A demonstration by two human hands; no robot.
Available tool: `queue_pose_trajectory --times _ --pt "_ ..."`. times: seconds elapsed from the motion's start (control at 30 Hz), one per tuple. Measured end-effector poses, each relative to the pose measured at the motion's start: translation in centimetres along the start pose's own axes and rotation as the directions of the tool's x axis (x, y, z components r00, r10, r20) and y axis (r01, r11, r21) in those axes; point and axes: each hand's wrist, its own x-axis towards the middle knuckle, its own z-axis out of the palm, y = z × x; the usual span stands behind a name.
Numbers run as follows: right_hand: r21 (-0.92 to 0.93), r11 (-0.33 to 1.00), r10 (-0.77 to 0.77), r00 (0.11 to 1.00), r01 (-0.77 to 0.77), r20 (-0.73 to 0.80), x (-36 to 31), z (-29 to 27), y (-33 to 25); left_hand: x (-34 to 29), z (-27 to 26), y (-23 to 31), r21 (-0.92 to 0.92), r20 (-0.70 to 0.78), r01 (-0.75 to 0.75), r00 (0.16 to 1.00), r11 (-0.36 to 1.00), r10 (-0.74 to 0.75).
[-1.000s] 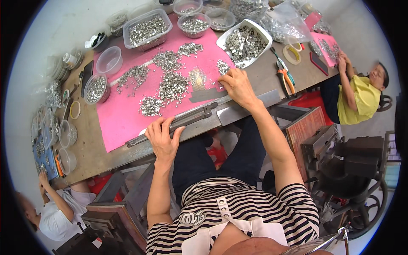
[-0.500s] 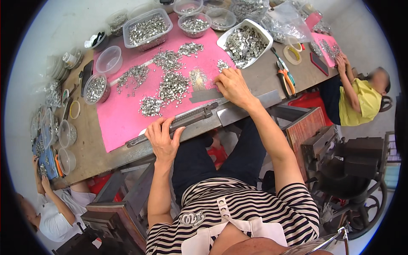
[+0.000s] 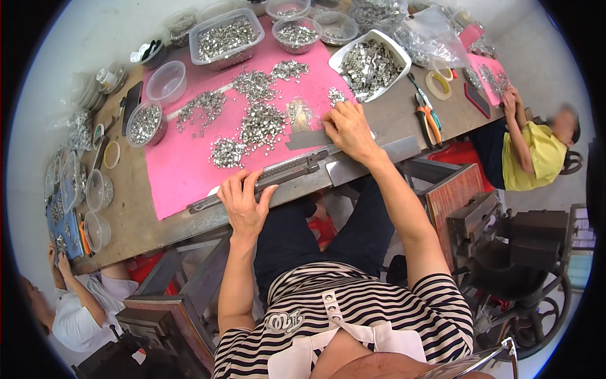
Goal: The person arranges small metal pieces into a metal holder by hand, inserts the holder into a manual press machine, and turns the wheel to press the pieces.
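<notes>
A long dark metal bar (image 3: 290,169) with a slotted, textured face lies along the table's near edge. My left hand (image 3: 245,203) bends its fingers over the bar toward its left part, thumb apart on the near side. Beyond the bar's right part, my right hand (image 3: 351,131) has its fingers drawn together and pointing down; what they pinch is hidden. Beside these fingertips lie a flat grey strip (image 3: 305,140) and a patch of thin gold-coloured pieces (image 3: 299,114). Heaps of small shiny metal parts (image 3: 262,123) cover the pink mat (image 3: 183,170) farther left.
Tubs of metal parts, including a rectangular tub (image 3: 227,41) and a white tray (image 3: 404,60), stand at the back. Orange-handled pliers (image 3: 424,120) and a tape roll (image 3: 438,85) lie at right. One person in yellow (image 3: 533,155) sits right, another in white (image 3: 79,322) left.
The whole view has shifted slightly, so the table sits a little farther right and higher. Both my hands keep nearly the same places at the bar.
</notes>
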Motion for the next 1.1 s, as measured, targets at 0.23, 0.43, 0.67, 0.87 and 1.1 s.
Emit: queue_pose_trajectory --times 0.23,0.43,0.67,0.87,1.1 --pt "0.088 0.991 0.094 0.989 -0.104 0.112 -2.9 -2.4 -0.9 -0.1 -0.3 -0.2 0.010 -0.002 0.004 1.000 1.000 -0.004" --pt "0.193 0.958 0.191 0.973 -0.214 0.127 -3.1 -2.1 -1.0 0.2 -0.1 -0.3 -0.006 -0.005 -0.010 1.000 1.000 0.009" --pt "0.148 0.976 0.148 0.984 -0.162 0.096 -2.4 -2.6 -2.1 0.1 -0.2 -0.4 -0.041 -0.006 -0.005 1.000 0.999 0.004" --pt "0.505 0.850 0.163 0.986 -0.152 0.022 -3.2 0.3 -7.1 0.2 -0.3 -0.2 -0.035 -0.011 0.000 1.000 0.999 0.000" --pt "0.477 0.864 0.195 0.981 -0.164 -0.015 -3.8 1.3 -7.9 0.1 -0.1 -0.2 -0.030 -0.023 0.012 1.000 0.999 -0.012"
